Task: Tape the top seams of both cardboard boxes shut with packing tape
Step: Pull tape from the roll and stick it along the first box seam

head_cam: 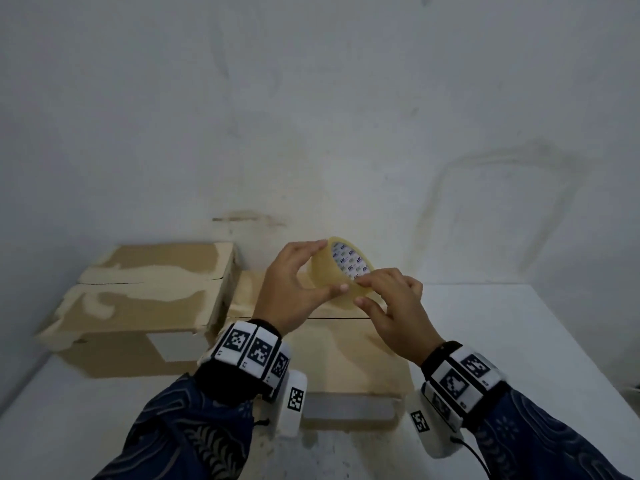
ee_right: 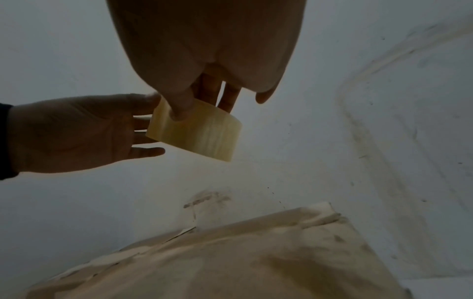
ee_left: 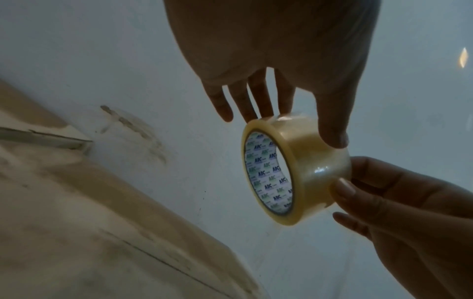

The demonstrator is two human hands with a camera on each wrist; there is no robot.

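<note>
A roll of clear packing tape [head_cam: 341,271] with a printed white core is held in the air above the near cardboard box [head_cam: 346,358]. My left hand [head_cam: 298,275] grips the roll, fingers on top and thumb underneath. My right hand [head_cam: 388,299] pinches the roll's outer surface at its lower right edge. In the left wrist view the roll [ee_left: 294,168] sits between my left thumb and the right hand's fingertips [ee_left: 343,188]. A second box [head_cam: 145,299] stands to the left, its top seam showing as a slit. The near box's seam is a dark line under my hands.
Both boxes stand on a white table [head_cam: 502,341] pushed against a stained white wall [head_cam: 311,116]. The left box reaches the wall. Bare tabletop lies to the right of the near box and along the front edge.
</note>
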